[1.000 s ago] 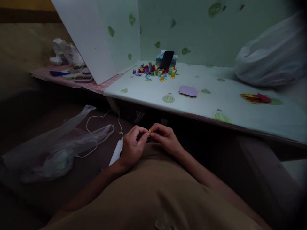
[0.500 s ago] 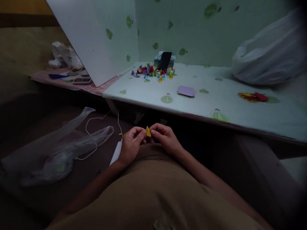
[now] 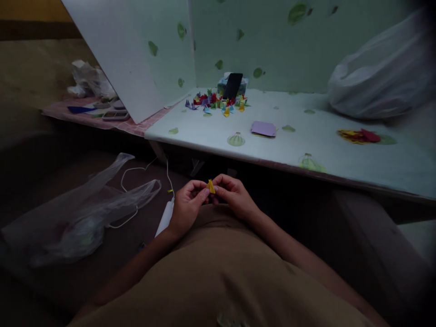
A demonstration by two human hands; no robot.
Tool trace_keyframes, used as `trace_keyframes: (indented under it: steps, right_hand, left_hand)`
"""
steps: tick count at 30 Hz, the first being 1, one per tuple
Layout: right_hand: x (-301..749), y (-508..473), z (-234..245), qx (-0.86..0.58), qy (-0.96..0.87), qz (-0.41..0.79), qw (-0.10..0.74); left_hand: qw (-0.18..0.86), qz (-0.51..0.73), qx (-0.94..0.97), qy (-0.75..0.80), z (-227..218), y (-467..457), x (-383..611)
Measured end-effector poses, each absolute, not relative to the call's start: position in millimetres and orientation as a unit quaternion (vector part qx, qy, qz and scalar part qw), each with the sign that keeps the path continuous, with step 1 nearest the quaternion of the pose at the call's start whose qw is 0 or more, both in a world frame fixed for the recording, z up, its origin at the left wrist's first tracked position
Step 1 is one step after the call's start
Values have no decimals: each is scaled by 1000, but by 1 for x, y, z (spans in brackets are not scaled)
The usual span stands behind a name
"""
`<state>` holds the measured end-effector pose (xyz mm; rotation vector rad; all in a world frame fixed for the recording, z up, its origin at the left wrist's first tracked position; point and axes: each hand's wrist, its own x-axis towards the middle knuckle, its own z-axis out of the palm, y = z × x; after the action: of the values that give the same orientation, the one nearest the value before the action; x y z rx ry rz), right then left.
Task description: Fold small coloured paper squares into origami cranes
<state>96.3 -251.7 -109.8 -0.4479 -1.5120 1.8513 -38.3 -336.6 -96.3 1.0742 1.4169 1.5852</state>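
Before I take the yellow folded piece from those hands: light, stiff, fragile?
Probably light: the yellow folded piece is small, paper-like, pinched between left hand and right hand. Likely fairly stiff, given its folded shape. Its narrow points could bend under a hard grip.

Dim and cool overall, brightest on the tabletop point(image 3: 204, 136), sinking to near-black beneath. Faintly shadowed under the white bag point(image 3: 374, 75) at right. Blurred and stretched toward the edges, black in the far right corner. Clearer around the hands point(image 3: 235, 197) and yellow paper point(image 3: 211, 187).
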Motion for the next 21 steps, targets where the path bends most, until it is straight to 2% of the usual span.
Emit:
trace_keyframes:
  steps: [5, 12, 21]
  right_hand:
    - [97, -252, -109, -169, -587, 714, 342]
    - [96, -251, -111, -154, -584, 714, 355]
    - [96, -251, -112, -158, -585, 711, 356]
  left_hand:
    - [367, 636, 423, 531, -99, -337, -37]
    - [308, 654, 448, 525, -102, -338, -35]
    - [310, 646, 464, 520, -106, -338, -37]
